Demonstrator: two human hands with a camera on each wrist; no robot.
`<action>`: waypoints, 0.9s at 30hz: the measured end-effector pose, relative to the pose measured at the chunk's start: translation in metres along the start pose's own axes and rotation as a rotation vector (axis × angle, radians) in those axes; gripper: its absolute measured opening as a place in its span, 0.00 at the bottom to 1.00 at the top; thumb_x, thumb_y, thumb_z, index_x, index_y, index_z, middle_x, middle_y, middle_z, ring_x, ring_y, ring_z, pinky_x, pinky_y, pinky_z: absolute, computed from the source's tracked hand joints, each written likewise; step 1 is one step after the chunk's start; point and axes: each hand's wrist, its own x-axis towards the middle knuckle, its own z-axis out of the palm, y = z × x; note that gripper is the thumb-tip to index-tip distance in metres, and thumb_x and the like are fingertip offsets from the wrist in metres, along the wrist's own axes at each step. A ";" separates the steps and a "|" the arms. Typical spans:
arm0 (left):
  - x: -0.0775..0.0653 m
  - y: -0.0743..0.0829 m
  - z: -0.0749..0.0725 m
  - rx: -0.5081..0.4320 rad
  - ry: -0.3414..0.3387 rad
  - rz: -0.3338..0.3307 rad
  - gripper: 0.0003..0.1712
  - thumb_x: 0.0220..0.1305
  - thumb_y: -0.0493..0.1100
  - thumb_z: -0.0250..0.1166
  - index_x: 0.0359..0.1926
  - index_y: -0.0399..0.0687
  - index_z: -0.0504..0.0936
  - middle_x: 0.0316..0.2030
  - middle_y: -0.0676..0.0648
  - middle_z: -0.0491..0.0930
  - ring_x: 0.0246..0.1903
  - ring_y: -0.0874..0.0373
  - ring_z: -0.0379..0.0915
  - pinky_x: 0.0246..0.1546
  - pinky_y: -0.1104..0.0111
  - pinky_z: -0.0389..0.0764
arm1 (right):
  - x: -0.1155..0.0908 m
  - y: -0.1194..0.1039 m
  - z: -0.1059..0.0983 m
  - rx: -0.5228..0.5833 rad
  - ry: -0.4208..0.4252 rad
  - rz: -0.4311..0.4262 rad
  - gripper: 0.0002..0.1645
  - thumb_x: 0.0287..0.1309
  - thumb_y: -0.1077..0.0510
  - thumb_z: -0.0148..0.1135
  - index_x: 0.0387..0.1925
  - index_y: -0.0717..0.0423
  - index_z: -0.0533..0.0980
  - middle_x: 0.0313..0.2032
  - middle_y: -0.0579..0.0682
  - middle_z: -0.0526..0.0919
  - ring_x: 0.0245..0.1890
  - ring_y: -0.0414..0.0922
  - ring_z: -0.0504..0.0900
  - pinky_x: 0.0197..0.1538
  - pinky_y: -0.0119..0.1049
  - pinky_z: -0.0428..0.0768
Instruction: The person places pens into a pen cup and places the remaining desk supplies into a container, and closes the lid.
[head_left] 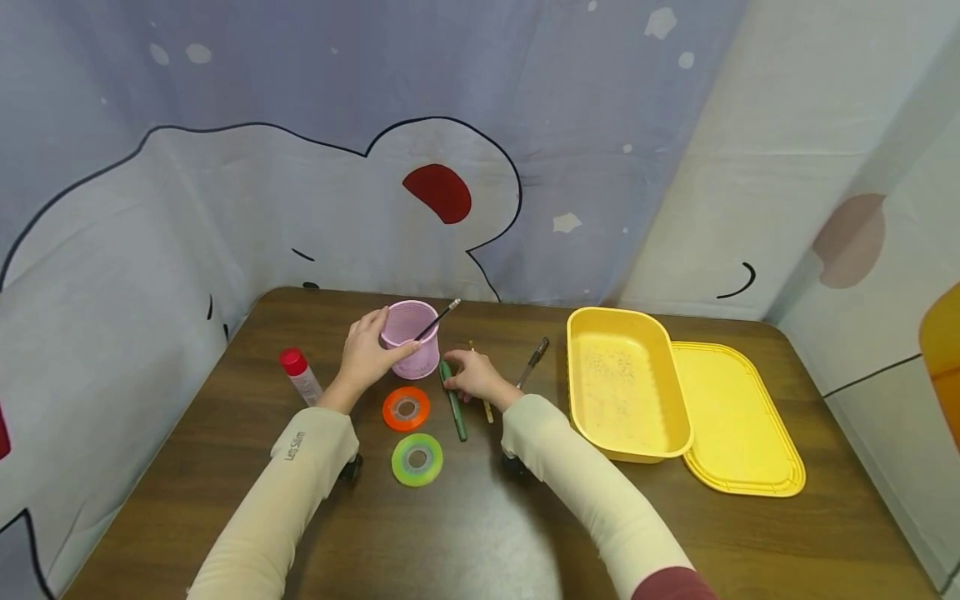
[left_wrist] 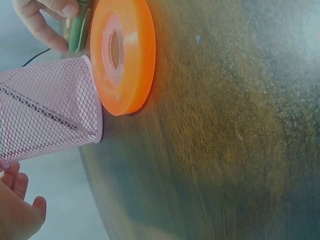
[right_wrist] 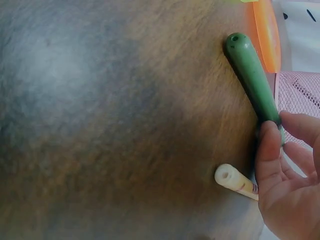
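Observation:
My left hand (head_left: 367, 354) grips the pink mesh pen holder (head_left: 423, 360), thumb across its front and fingers at its left side. A dark pencil (head_left: 438, 319) with a pale end leans inside the holder. Just right of it, my right hand (head_left: 477, 377) pinches a green pen (head_left: 456, 417) between thumb and fingers; the pen's rounded end (right_wrist: 245, 52) points away from the hand in the right wrist view. Under the right hand lies a slim yellowish pen (head_left: 488, 412), whose white end (right_wrist: 227, 175) shows beside the fingers.
An orange tape roll (head_left: 406, 409) and a green tape roll (head_left: 417, 460) lie before the holder. At left is a red-capped white tube (head_left: 302, 375). A dark pen (head_left: 534, 361) lies right of my hand, near a yellow tray (head_left: 573, 375) and its yellow lid (head_left: 738, 417).

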 end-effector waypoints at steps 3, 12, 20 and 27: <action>0.000 0.000 0.000 -0.002 0.005 -0.004 0.53 0.46 0.62 0.64 0.65 0.40 0.54 0.62 0.38 0.57 0.61 0.42 0.49 0.58 0.47 0.57 | 0.000 0.000 0.000 0.006 -0.019 0.015 0.31 0.45 0.66 0.63 0.55 0.59 0.68 0.15 0.49 0.74 0.08 0.39 0.70 0.14 0.33 0.75; -0.001 0.001 0.000 0.006 0.002 -0.003 0.52 0.46 0.62 0.64 0.65 0.39 0.54 0.62 0.38 0.57 0.61 0.42 0.50 0.58 0.47 0.57 | -0.001 -0.001 -0.003 0.014 -0.100 0.024 0.36 0.46 0.67 0.61 0.60 0.56 0.63 0.17 0.51 0.73 0.08 0.40 0.71 0.15 0.34 0.76; -0.001 0.001 0.000 0.001 0.001 -0.002 0.53 0.46 0.62 0.64 0.65 0.40 0.53 0.63 0.38 0.57 0.61 0.42 0.49 0.58 0.46 0.56 | -0.002 -0.001 -0.006 0.010 -0.117 0.044 0.33 0.47 0.66 0.60 0.58 0.59 0.64 0.19 0.52 0.74 0.09 0.41 0.73 0.16 0.35 0.77; 0.000 -0.001 0.000 0.006 0.003 0.003 0.53 0.46 0.62 0.63 0.66 0.40 0.53 0.62 0.38 0.57 0.61 0.41 0.50 0.58 0.46 0.56 | -0.004 -0.003 -0.009 -0.016 -0.130 0.051 0.34 0.46 0.66 0.62 0.58 0.62 0.64 0.20 0.53 0.74 0.10 0.40 0.73 0.17 0.34 0.77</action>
